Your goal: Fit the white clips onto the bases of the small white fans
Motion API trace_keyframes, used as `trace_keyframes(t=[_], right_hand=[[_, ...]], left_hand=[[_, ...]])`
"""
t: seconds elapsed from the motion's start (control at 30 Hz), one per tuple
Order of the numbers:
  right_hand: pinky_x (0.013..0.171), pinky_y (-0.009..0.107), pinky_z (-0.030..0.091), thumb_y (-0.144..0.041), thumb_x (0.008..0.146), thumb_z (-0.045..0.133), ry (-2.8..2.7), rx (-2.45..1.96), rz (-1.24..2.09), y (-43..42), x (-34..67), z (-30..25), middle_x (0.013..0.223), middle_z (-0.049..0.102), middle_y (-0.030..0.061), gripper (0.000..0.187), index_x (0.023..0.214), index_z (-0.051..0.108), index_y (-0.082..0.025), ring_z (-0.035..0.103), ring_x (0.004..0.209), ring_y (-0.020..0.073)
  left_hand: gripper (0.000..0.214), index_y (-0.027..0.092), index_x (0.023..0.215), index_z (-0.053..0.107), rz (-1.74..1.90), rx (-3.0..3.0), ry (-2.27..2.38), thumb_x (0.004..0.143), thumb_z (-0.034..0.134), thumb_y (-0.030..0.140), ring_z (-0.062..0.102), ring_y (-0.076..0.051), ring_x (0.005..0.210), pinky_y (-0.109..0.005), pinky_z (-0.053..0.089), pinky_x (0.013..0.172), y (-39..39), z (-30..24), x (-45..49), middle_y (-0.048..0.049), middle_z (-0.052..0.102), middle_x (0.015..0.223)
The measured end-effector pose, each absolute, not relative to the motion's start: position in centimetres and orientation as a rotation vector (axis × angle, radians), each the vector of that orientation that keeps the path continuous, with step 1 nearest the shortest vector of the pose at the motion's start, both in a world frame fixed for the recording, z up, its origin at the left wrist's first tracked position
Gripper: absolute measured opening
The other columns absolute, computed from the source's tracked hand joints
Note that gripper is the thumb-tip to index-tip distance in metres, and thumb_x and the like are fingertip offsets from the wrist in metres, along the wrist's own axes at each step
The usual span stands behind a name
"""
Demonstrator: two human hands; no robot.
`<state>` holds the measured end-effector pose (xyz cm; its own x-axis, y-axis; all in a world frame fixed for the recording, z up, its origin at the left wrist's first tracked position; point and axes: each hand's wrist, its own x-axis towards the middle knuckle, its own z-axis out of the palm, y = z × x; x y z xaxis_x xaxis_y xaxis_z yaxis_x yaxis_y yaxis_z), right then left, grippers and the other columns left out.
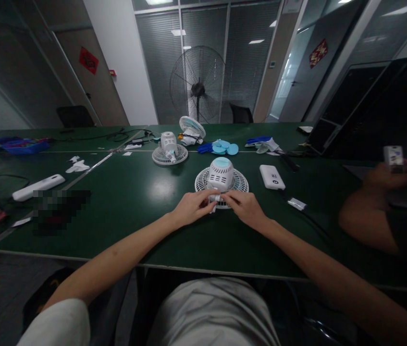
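Note:
A small white fan (221, 175) lies face down on the green table, its round slotted grille under the motor housing and a pale blue disc on top. At its near side my left hand (191, 208) pinches a small white piece (215, 197), whose exact kind I cannot make out. From the other side my right hand (247, 207) closes its fingertips on the same piece. Both hands rest low over the grille's near rim and hide part of it.
Behind stand two similar fans, one face down (169, 143) and one tilted up (191, 129). Blue discs (225, 147), gloves (264, 144) and a white power bank (272, 177) lie around. At right, another person's hand (387, 177) holds a small object.

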<state>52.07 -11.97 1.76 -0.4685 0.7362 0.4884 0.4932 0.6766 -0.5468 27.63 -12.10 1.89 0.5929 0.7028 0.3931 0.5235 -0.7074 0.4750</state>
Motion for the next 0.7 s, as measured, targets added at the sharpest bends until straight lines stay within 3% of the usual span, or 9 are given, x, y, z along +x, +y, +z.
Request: trace_keyframes(t=[0.1, 0.2, 0.27, 0.47, 0.7], right_hand=[[0.058, 0.028, 0.047, -0.047, 0.106, 0.047, -2.119, -0.983, 0.525, -12.0, 51.9, 1.9, 0.068, 0.066, 0.0004, 0.041, 0.082, 0.067, -0.020, 0.060, 0.060, 0.0152], [0.057, 0.027, 0.047, -0.045, 0.102, 0.055, -2.127, -0.955, 0.415, -12.0, 52.4, 1.8, 0.081, 0.070, 0.0017, 0.028, 0.110, 0.068, -0.021, 0.060, 0.060, 0.0144], [0.058, 0.027, 0.048, -0.041, 0.100, 0.059, -2.206, -0.900, 0.274, -12.1, 52.8, 1.7, 0.092, 0.072, 0.0040, 0.031, 0.124, 0.063, -0.022, 0.062, 0.062, 0.0141], [0.074, 0.031, 0.053, -0.035, 0.105, 0.052, -2.304, -0.802, 0.001, -12.2, 52.9, 1.9, 0.110, 0.073, 0.0083, 0.023, 0.116, 0.068, -0.023, 0.070, 0.092, 0.0204], [0.071, 0.033, 0.054, -0.039, 0.102, 0.057, -2.405, -0.812, -0.118, -11.7, 53.7, 2.3, 0.120, 0.072, 0.0096, 0.030, 0.126, 0.066, -0.024, 0.070, 0.091, 0.0225]], left_hand=[[0.041, 0.024, 0.143, 0.055, 0.811, 2.523, 1.002, 0.105, 0.052, 0.039, 0.065, -0.015, 0.076, -0.024, 0.049, 0.070, -12.2, 2.0, 27.7, -0.0019, 0.069, 0.093], [0.039, 0.025, 0.141, 0.055, 0.814, 2.528, 1.003, 0.105, 0.051, 0.039, 0.065, -0.015, 0.076, -0.024, 0.049, 0.070, -12.2, 2.1, 27.7, -0.0020, 0.070, 0.094], [0.039, 0.025, 0.141, 0.055, 0.812, 2.535, 0.998, 0.105, 0.051, 0.039, 0.066, -0.015, 0.076, -0.024, 0.049, 0.070, -12.2, 2.1, 27.6, -0.0019, 0.070, 0.094], [0.037, 0.023, 0.139, 0.055, 0.815, 2.528, 0.985, 0.105, 0.051, 0.037, 0.065, -0.015, 0.076, -0.024, 0.048, 0.070, -12.1, 2.0, 27.5, -0.0011, 0.069, 0.092], [0.038, 0.022, 0.140, 0.054, 0.808, 2.549, 0.969, 0.105, 0.051, 0.037, 0.065, -0.015, 0.076, -0.024, 0.049, 0.071, -12.1, 2.1, 27.5, -0.0015, 0.069, 0.092]])
